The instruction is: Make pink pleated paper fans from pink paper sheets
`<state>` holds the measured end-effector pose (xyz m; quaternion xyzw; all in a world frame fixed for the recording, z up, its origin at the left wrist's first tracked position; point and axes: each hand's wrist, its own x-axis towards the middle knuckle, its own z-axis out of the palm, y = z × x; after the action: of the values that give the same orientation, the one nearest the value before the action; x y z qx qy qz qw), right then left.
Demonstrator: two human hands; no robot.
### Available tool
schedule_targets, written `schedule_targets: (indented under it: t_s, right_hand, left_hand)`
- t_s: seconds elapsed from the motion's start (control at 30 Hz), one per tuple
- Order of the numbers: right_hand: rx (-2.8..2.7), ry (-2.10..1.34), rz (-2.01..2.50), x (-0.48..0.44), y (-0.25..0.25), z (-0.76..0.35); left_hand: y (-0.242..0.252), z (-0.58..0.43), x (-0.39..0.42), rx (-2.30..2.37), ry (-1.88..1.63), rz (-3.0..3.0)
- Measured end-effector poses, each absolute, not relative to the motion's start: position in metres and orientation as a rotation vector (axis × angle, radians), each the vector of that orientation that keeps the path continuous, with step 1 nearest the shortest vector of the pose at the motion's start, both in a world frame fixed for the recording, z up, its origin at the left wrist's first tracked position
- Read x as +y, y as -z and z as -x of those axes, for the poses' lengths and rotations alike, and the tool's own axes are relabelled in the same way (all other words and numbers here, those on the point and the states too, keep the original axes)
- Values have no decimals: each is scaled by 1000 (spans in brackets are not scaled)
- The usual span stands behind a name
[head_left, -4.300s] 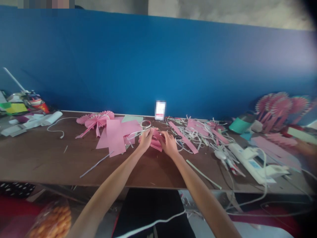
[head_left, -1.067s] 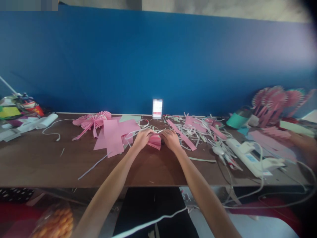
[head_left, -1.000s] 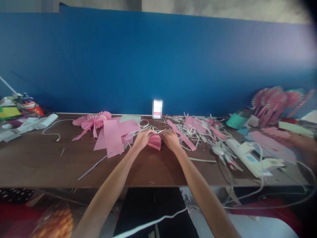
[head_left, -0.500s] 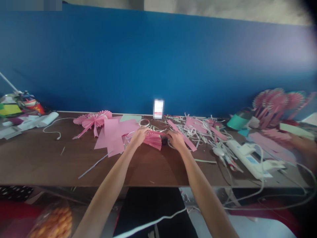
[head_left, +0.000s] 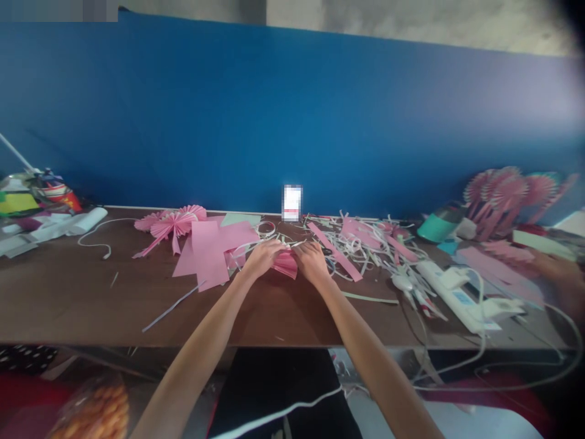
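Right hand (head_left: 311, 263) moved back in beside left hand (head_left: 262, 258). Both hands closed on folded pink paper fan (head_left: 285, 264), squeezed between them, mid tabletop (head_left: 91, 299), near pink sheets (head_left: 211, 249).

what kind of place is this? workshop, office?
Looks like a paper-craft workbench, probably a small workshop. Both hands hold a pleated pink paper on a brown table; paper strips litter it, finished fans lie at the back, more fans stand far right, with a glue gun.
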<state>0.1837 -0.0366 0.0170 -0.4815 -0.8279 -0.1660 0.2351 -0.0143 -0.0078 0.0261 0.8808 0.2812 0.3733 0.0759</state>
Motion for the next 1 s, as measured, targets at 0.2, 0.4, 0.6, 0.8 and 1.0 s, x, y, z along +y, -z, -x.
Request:
schedule_targets:
  t_s: [0.2, 0.4, 0.6, 0.8, 1.0]
  right_hand:
    - [-2298, 406, 1307, -38, -18, -187]
    - [-2335, 390, 1262, -40, -18, -184]
    - [-2359, 403, 1248, -40, -18, -182]
    - [-2351, 404, 1302, -37, -16, -180]
    - [-2339, 417, 1326, -34, -18, -187]
  left_hand:
    - [-29, 14, -10, 940, -1018, -2701]
    - [-27, 11, -10, 903, -985, -2768]
    - [-28, 10, -11, 920, -976, -2796]
    - [-21, 9, -5, 980, -968, -2818]
    - [-23, 13, -3, 1070, -948, -2836]
